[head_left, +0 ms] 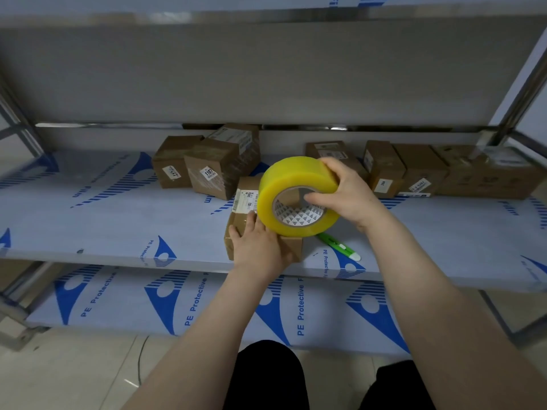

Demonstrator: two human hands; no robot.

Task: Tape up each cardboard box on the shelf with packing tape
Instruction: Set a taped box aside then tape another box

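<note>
A large yellow roll of packing tape [291, 184] is held above a small cardboard box [245, 199] at the front middle of the shelf. My right hand [346, 190] grips the roll, thumb in its core and fingers over the top. My left hand [260, 247] lies flat on the box's near top with straight fingers, pressing it down. The box carries a white label. The roll hides much of the box's right part.
A pile of three boxes [207, 164] stands behind to the left. A row of several boxes [414, 170] lines the back right. A green utility knife [337, 245] lies on the shelf [118, 226] right of the box. Another shelf [207, 306] runs below.
</note>
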